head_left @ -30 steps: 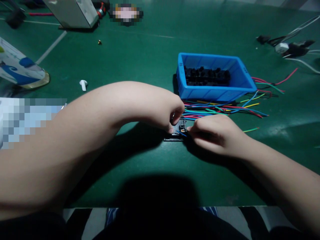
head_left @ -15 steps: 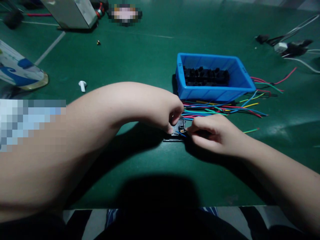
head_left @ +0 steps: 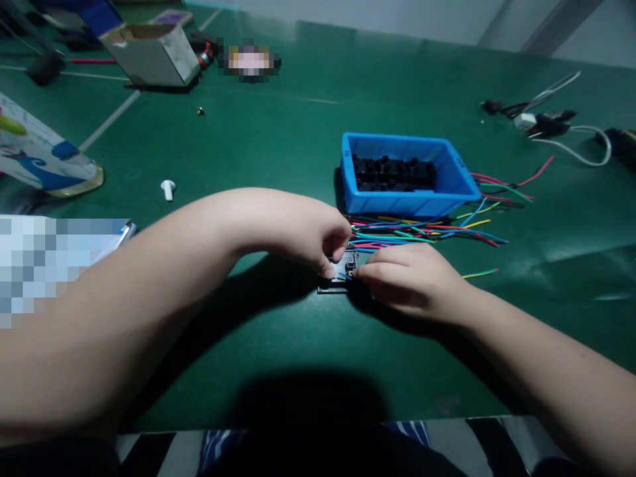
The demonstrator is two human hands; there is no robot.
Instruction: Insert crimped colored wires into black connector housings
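A small black plastic housing [head_left: 340, 267] lies on the green table between my hands, with a short blue wire [head_left: 344, 276] across it. My left hand [head_left: 328, 238] is bent over its left side, thumb and fingers closed on the housing. From the right, my right hand [head_left: 405, 278] reaches its right edge with thumb and index finger pinched together; whatever is between those fingertips is too small to make out. Just beyond the hands lies a bundle of coloured wires [head_left: 397, 233], in front of a blue bin [head_left: 412, 204] that holds black plastic parts [head_left: 392, 173].
On the green table [head_left: 278, 331], a white earbud-like piece [head_left: 169, 190] and a small brass piece [head_left: 200, 111] lie left of centre. An open box [head_left: 159, 59] stands at the back left, near a patterned object [head_left: 44, 149]. Cables with a plug [head_left: 525, 121] lie at the back right.
The camera view has shifted, so the table items appear lower and those on the right further left. My right fingers have drawn closer together at the housing; my left hand keeps its hold.
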